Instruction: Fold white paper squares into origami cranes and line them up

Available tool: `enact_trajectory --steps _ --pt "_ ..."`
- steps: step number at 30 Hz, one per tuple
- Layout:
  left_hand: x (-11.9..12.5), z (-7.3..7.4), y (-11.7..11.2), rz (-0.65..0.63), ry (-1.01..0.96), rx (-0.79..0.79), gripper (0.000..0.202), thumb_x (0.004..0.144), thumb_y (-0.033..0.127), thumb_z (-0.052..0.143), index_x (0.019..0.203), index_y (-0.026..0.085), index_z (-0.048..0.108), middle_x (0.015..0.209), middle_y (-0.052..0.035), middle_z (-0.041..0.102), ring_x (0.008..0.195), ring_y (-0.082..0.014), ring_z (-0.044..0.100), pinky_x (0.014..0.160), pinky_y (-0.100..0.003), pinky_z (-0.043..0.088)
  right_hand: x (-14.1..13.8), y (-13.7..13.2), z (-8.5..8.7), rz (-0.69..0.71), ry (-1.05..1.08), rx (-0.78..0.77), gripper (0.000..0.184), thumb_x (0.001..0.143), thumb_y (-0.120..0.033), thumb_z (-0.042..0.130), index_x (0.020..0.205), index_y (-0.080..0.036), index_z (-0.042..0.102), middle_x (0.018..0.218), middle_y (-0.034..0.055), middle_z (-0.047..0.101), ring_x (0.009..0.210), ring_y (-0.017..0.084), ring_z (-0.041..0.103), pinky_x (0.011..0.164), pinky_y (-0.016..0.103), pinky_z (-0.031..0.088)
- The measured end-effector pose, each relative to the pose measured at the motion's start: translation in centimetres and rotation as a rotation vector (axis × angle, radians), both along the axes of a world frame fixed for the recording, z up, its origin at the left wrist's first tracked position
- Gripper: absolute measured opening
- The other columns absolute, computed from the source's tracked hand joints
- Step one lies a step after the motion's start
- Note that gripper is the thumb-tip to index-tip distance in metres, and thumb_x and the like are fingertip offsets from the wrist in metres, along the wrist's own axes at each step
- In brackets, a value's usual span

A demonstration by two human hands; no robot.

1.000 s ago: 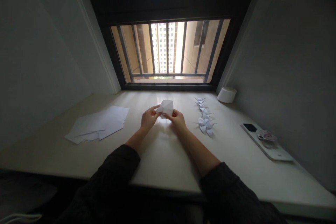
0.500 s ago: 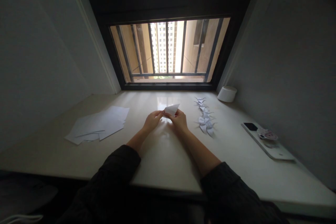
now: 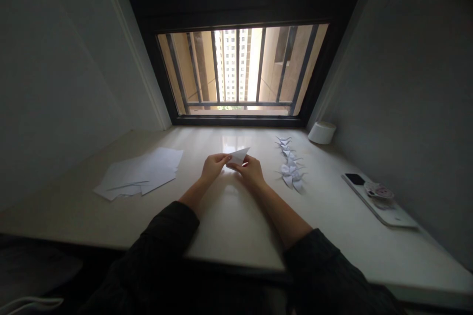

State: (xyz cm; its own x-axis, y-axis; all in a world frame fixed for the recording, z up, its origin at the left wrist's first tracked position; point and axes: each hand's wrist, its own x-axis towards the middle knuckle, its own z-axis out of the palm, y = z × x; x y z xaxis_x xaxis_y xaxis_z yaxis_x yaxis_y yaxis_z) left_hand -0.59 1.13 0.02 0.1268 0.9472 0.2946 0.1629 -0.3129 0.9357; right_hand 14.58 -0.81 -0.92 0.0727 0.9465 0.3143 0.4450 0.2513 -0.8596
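A folded piece of white paper (image 3: 238, 156) is held up between both hands over the middle of the sill, its pointed tip toward the upper right. My left hand (image 3: 214, 166) is closed, pinching the paper's left end between thumb and fingers. From the lower right, my right hand (image 3: 252, 169) grips it, thumb along the near edge. Part of the paper is hidden by the fingers. To the right stands a row of several folded paper cranes (image 3: 291, 174). On the left lies a loose stack of white paper sheets (image 3: 148, 170).
A pale, glossy windowsill (image 3: 221, 231) carries everything. At the back right sits a white round container (image 3: 321, 133). A white phone (image 3: 379, 202) with a round grip on its back lies by the right wall. Behind the sill is a dark-framed window (image 3: 236, 121) with bars outside.
The folded paper has tilted and shifted slightly left, with more of its near side showing. My right thumb has moved a little left along its lower edge. The whole view has shifted slightly.
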Motion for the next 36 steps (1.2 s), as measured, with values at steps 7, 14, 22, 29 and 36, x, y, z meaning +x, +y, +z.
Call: enact_trajectory --steps 7,14,22,29,36 --pt "-0.5 -0.2 0.4 0.103 -0.001 0.028 0.039 0.072 0.048 0.062 0.086 0.014 0.073 0.082 -0.0079 0.072 0.075 -0.0206 0.064 0.069 -0.029 0.046 0.1 -0.2 0.6 -0.134 0.067 0.185 0.050 0.062 -0.049 0.069 0.100 -0.020 0.056 0.096 0.0067 0.062 0.078 0.021 0.057 0.066 0.033 0.047" --pt "-0.4 -0.2 0.1 0.095 0.046 0.039 0.036 0.072 0.047 0.062 0.088 0.017 0.073 0.087 -0.0081 0.072 0.081 -0.0223 0.065 0.075 -0.032 0.047 0.6 -1.1 2.0 -0.119 -0.099 0.443 0.064 0.066 -0.045 0.071 0.123 -0.029 0.049 0.138 0.0090 0.035 0.125 0.029 0.034 0.098 0.046 0.033" --pt "-0.1 0.4 0.1 0.081 -0.132 0.067 0.032 0.069 0.043 0.067 0.088 0.017 0.073 0.089 -0.0074 0.072 0.084 -0.0221 0.065 0.080 -0.034 0.047 0.3 -1.5 1.9 -0.037 -0.161 0.425 0.038 0.070 -0.040 0.070 0.108 -0.033 0.064 0.139 0.0048 0.037 0.126 0.029 0.034 0.100 0.047 0.032" --pt "0.3 0.7 -0.1 0.007 -0.257 -0.008 0.034 0.068 0.042 0.069 0.090 0.016 0.073 0.090 -0.0075 0.072 0.082 -0.0212 0.065 0.078 -0.035 0.048 0.0 -2.0 2.5 -0.011 -0.105 0.425 0.032 0.073 -0.040 0.069 0.104 -0.033 0.066 0.133 0.0053 0.042 0.124 0.027 0.037 0.097 0.043 0.038" --pt "0.5 0.9 -0.4 -0.027 -0.268 -0.045 0.036 0.065 0.043 0.071 0.087 0.014 0.073 0.085 -0.0081 0.072 0.078 -0.0207 0.065 0.078 -0.035 0.049 -0.2 -1.6 2.2 0.027 -0.045 0.417 0.031 0.073 -0.038 0.069 0.102 -0.031 0.067 0.129 0.0053 0.045 0.113 0.025 0.045 0.093 0.042 0.041"
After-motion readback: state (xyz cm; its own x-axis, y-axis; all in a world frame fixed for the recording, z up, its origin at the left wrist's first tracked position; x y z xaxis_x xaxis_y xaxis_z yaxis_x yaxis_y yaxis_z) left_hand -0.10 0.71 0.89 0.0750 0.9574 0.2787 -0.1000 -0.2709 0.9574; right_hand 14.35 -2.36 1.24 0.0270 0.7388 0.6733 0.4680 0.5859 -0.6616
